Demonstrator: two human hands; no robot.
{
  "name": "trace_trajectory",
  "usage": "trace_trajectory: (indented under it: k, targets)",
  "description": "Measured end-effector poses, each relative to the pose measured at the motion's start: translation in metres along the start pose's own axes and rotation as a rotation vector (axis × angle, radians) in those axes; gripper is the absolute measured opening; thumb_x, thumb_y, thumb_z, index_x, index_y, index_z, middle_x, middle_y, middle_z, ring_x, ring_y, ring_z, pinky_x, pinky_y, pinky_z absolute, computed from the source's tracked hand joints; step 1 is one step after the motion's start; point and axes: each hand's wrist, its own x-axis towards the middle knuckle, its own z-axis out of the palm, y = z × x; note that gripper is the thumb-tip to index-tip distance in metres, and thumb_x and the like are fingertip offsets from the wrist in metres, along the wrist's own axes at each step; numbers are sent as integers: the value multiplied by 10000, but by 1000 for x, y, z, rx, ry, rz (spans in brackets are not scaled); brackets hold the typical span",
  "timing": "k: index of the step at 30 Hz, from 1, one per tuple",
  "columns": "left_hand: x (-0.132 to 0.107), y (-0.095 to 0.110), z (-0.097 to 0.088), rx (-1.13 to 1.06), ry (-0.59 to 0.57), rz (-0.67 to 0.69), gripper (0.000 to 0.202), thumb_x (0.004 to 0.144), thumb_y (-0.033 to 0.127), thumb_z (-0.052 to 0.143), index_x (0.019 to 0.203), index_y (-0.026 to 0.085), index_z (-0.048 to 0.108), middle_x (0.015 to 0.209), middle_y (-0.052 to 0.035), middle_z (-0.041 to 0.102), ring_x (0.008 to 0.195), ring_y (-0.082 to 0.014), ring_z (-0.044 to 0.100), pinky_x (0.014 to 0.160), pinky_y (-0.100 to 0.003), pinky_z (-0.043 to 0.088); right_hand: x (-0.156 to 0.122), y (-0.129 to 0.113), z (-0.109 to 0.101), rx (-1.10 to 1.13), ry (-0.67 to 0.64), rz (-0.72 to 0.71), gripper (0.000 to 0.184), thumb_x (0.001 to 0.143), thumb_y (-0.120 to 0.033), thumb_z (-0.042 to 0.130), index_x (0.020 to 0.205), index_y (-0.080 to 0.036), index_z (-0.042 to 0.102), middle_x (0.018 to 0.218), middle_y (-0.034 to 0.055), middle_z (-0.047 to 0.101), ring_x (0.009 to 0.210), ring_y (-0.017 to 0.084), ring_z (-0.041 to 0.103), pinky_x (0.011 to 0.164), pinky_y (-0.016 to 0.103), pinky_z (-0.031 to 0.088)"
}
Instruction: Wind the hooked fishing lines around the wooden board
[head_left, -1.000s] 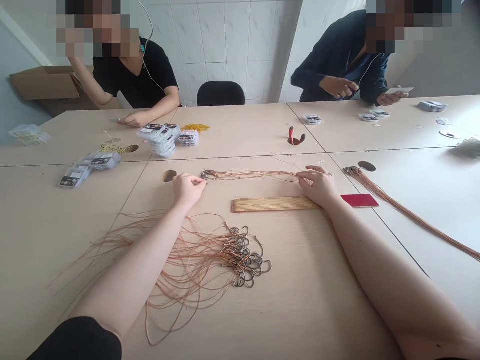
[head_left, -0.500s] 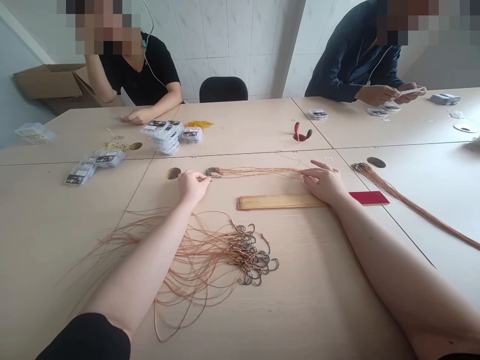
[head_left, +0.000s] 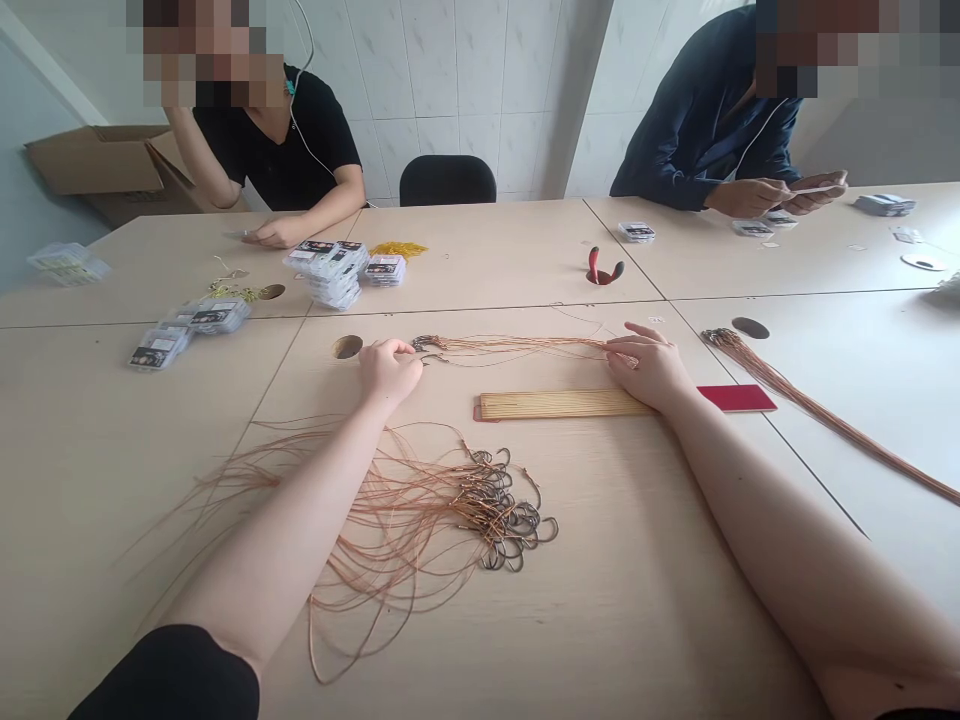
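Note:
My left hand (head_left: pixel 391 372) is closed in a pinch at the hook end of a stretched bundle. A fishing hook (head_left: pixel 435 358) shows at its fingertips, mostly beside the hooks (head_left: pixel 426 342) of the bundle. Orange-brown fishing lines (head_left: pixel 517 344) run from there to my right hand (head_left: pixel 651 365), whose thumb and fingers close on their far ends while one finger sticks out. Under my right wrist lies a flat wooden strip (head_left: pixel 562 404) with a red end piece (head_left: pixel 739 398). A loose tangle of hooks (head_left: pixel 506 510) with lines (head_left: pixel 390 540) spreads in front of my left forearm.
Another hook bundle (head_left: pixel 724 340) trails lines to the right edge. Red-handled pliers (head_left: pixel 604 268) stand in a table hole. Small clear boxes (head_left: pixel 330 275) are stacked at left, near yellow pieces (head_left: pixel 399 249). Two people (head_left: pixel 315 130) sit across the table; one holds a pale strip (head_left: pixel 814 190).
The hook at my left fingertips lies a little further right, beside the bundle's hooks. A finger of my right hand has shifted slightly. Across the table, the person on the right has moved their hands slightly.

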Motion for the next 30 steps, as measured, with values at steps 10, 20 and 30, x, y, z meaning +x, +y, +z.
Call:
trace_trajectory:
  k: [10,20,30]
  targets:
    - [-6,5,-3,36,-49,78,201,598,173,591,722,287,699,883,-29,621,974,-279,464,816,-399,375,1,-1,0,17,-24,24,242,770,-313,449,875,-256,659,955,9,659,1181,249,414,947,473,328]
    - [-2,-1,0,94,-53,134,112,672,257,580,729,243,675,859,-55,617,943,-262,484,864,-390,341,1,0,0,10,-6,2,217,765,-288,469,859,-244,661,921,0,669,1178,229,418,922,433,370]
    - [-2,-5,3,77,-65,141,103,685,240,556,737,209,640,848,-66,635,918,-256,514,845,-386,353,2,-3,0,15,-24,-5,218,769,-284,474,864,-244,667,938,2,668,1179,234,415,937,440,364]
